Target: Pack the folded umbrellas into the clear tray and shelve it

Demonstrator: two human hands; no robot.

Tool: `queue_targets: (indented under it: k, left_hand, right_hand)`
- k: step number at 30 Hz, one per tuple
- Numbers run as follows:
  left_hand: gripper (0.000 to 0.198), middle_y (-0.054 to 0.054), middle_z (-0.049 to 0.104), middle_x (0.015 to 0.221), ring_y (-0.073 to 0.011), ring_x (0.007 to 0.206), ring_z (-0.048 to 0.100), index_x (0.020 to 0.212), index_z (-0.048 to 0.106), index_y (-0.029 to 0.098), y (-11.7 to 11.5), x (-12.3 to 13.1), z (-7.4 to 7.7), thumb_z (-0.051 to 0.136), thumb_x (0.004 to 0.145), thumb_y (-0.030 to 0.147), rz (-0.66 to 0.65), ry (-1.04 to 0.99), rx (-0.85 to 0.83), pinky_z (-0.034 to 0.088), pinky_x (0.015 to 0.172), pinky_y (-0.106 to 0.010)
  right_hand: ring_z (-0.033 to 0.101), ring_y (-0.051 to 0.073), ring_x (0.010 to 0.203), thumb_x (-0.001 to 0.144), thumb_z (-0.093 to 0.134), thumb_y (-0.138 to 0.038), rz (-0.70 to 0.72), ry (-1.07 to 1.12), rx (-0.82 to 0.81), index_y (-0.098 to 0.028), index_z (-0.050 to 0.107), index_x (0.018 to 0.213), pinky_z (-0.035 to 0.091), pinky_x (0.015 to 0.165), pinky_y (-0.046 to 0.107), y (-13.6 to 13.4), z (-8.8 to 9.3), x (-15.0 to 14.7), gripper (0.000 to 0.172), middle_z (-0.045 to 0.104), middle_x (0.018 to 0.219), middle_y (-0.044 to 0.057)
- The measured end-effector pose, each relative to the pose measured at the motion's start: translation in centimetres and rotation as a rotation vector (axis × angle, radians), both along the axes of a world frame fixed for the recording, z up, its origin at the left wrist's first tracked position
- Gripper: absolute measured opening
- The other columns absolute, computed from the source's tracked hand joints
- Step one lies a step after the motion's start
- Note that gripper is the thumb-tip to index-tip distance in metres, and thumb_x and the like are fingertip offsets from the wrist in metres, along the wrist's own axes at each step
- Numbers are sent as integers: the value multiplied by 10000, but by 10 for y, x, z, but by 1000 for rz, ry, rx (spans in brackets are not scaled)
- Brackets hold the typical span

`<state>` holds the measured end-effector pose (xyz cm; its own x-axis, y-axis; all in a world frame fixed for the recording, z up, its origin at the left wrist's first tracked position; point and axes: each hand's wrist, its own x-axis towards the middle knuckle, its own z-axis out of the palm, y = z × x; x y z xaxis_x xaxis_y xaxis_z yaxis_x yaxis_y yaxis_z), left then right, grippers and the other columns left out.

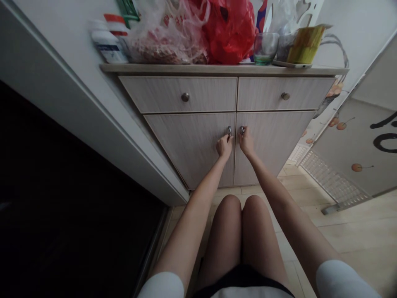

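Note:
A pale wood-grain cabinet stands before me, its left door (192, 142) and right door (266, 142) both closed. My left hand (224, 145) is closed on the lower part of the left door's metal handle (229, 130). Close beside it, my right hand (246, 142) grips the right door's metal handle (242, 130), which the fingers partly cover. Above the doors, a left drawer (155, 94) and a right drawer (260, 94) are closed, each with a round knob.
On the cabinet top (217, 70) are a white bottle (108, 43), a clear plastic bag (170, 37), a red plastic bag (229, 33), a glass (266, 47) and a yellow packet (305, 44). A dark doorway (77, 186) lies left; a cherry-patterned panel (356, 140) stands right.

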<state>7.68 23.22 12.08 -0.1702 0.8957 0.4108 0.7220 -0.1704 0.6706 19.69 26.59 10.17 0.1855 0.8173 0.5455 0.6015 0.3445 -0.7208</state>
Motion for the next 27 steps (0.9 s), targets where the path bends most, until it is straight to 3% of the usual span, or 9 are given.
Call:
queue_targets:
  k: [6,11,13,15,18,21,24,27]
  left_hand:
    - [212,-124,761,918,-243,874,697,940,761,172,7,-7,0,613,950,324,-84,-49,-6,450,777,-303]
    - [203,-135,755,1091,-233,1028,700,1065,746,167,-3,-16,-6,626,924,254,-174,-204,-2,495,924,-335]
    - [189,-139,743,1144,-224,1093,683,1042,743,166,-21,-23,-16,626,918,246,-179,-256,-24,487,972,-332]
    - [167,-124,765,1027,-213,991,709,939,741,166,-47,-32,-31,626,915,285,-191,-284,-74,518,908,-320]
    - [355,-66,711,678,-184,629,683,727,672,178,-91,-46,-59,577,925,456,-212,-314,-156,532,649,-288]
    - [531,-26,617,549,-154,459,584,640,583,204,-125,-54,-72,497,893,662,-176,-387,-186,458,498,-264]
    - [678,3,461,419,-135,371,472,521,463,236,-136,-53,-57,340,865,807,-91,-506,-201,378,432,-263]
    - [757,-2,373,377,-124,355,414,456,383,245,-127,-47,-20,158,887,826,-70,-558,-160,341,428,-269]
  right_hand:
    - [670,255,950,980,448,-319,-26,-14,14,-183,517,1279,524,844,378,-1,2,-1,336,679,1027,128]
    - [653,292,1015,961,484,-387,-20,-119,1,-118,482,1356,510,920,457,-18,7,11,478,681,1109,182]
    - [621,312,1101,955,492,-443,-37,-140,31,-100,493,1354,482,969,489,-36,1,19,526,657,1192,223]
    - [633,301,1073,955,482,-493,-25,-133,8,-125,556,1286,490,942,463,-62,-11,27,501,676,1151,214]
    - [676,259,827,936,499,-555,81,-28,-200,-197,662,1023,504,773,376,-106,-33,38,403,710,838,117]
    - [647,237,660,897,510,-664,196,105,-342,-222,662,795,465,659,343,-139,-43,42,478,652,633,72]
    - [558,189,511,884,353,-810,249,179,-371,-220,591,631,421,552,314,-151,-28,39,685,558,503,49]
    - [453,141,444,840,262,-901,316,307,-321,-228,492,559,363,474,280,-146,7,34,764,464,461,16]
